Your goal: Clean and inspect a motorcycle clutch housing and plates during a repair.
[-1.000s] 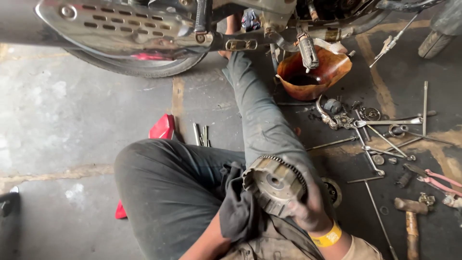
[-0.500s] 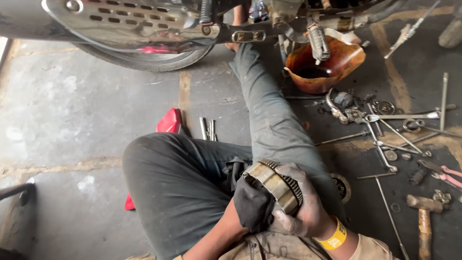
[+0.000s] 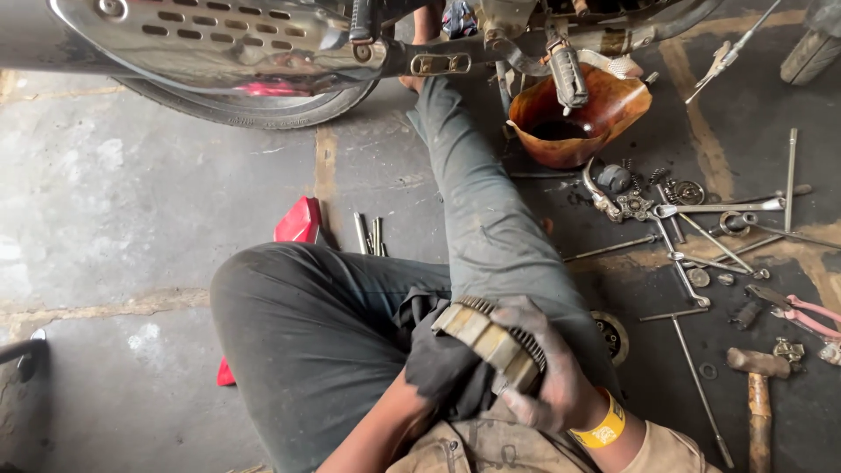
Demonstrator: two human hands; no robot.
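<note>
I sit on the floor with one leg stretched toward a motorcycle. My right hand (image 3: pixel 547 372), grimy and with a yellow wristband, grips a round toothed clutch assembly (image 3: pixel 484 337) over my lap. The assembly is tilted so its edge with stacked plates faces up. My left hand (image 3: pixel 435 363) is under a dark rag pressed against the assembly's left side, and only its forearm shows.
The motorcycle's chrome exhaust (image 3: pixel 219 39) and rear tyre (image 3: pixel 236 103) cross the top. A brown oil pan (image 3: pixel 574 118) sits under the engine. Wrenches, rods and small parts (image 3: pixel 701 228) litter the floor at right, with a hammer (image 3: pixel 755 394) and pink-handled pliers (image 3: pixel 802 308). A red object (image 3: pixel 300 221) lies by my knee.
The clutch assembly has turned from face-up to edge-up in my hands, and the rag-covered left hand has moved against its side. The view has shifted slightly.
</note>
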